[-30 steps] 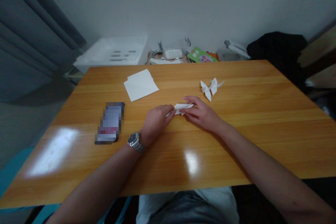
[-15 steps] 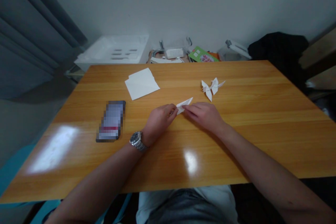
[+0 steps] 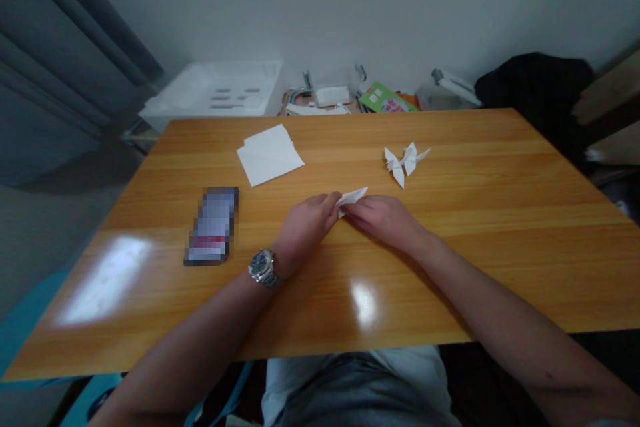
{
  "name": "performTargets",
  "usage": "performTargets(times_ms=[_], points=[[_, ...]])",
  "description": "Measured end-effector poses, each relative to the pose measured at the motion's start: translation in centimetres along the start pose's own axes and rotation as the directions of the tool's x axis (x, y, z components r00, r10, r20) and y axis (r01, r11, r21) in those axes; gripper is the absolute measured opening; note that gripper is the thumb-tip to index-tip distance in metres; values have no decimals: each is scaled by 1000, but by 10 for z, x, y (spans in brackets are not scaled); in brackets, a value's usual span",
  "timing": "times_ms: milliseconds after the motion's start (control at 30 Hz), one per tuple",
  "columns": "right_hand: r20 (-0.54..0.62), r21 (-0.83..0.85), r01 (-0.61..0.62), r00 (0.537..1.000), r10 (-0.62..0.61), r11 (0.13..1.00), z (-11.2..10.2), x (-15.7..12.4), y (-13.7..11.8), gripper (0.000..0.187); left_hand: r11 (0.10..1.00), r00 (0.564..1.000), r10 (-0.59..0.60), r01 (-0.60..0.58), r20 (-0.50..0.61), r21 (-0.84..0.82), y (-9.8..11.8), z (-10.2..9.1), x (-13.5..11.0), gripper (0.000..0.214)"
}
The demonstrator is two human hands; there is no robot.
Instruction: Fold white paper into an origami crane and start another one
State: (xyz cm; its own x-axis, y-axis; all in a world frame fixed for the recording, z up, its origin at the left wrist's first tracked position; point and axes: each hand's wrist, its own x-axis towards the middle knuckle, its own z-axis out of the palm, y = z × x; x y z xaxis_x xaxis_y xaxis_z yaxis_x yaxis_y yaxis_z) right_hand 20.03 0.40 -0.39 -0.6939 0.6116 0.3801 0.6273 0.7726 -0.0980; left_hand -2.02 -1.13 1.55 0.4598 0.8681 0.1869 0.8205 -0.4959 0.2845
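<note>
A small folded piece of white paper is held between my two hands, its pointed end aimed up and to the right. My left hand pinches the paper's left end, and a metal watch circles that wrist. On the other side, the fingers of my right hand are closed on its lower right part. Fingers cover much of the paper, so its exact folds are hidden. Beyond my right hand lie folded white paper figures with wing-like points.
White paper sheets lie on the wooden table, toward its back left. A phone with a blurred-out screen rests at left. Past the far edge are a white foam tray, a green booklet and a black cloth.
My left fingers have shifted slightly up and over the folded paper, covering more of its left end. The right fingers have moved a little down and left along it. The view has tilted slightly.
</note>
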Motion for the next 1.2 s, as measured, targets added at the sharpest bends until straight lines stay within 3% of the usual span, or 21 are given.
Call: performTargets(times_ms=[200, 500, 767, 900, 1200], points=[[5, -30, -9, 1000, 9, 1000, -3, 1, 0, 13, 991, 996, -87, 86, 7, 102, 3, -3, 0, 25], [13, -32, 9, 1000, -8, 999, -9, 3, -3, 15, 990, 991, -133, 135, -32, 52, 2, -6, 0, 23], [16, 0, 119, 993, -119, 993, -5, 5, -5, 19, 993, 994, -113, 112, 12, 46, 6, -7, 1, 23], [24, 32, 107, 994, -108, 994, -5, 5, -3, 19, 989, 990, -134, 131, 46, 65, 4, -6, 1, 30], [26, 31, 85, 996, -86, 996, -11, 3, 2, 21, 985, 986, -168, 167, 11, 52, -3, -5, 1, 29]])
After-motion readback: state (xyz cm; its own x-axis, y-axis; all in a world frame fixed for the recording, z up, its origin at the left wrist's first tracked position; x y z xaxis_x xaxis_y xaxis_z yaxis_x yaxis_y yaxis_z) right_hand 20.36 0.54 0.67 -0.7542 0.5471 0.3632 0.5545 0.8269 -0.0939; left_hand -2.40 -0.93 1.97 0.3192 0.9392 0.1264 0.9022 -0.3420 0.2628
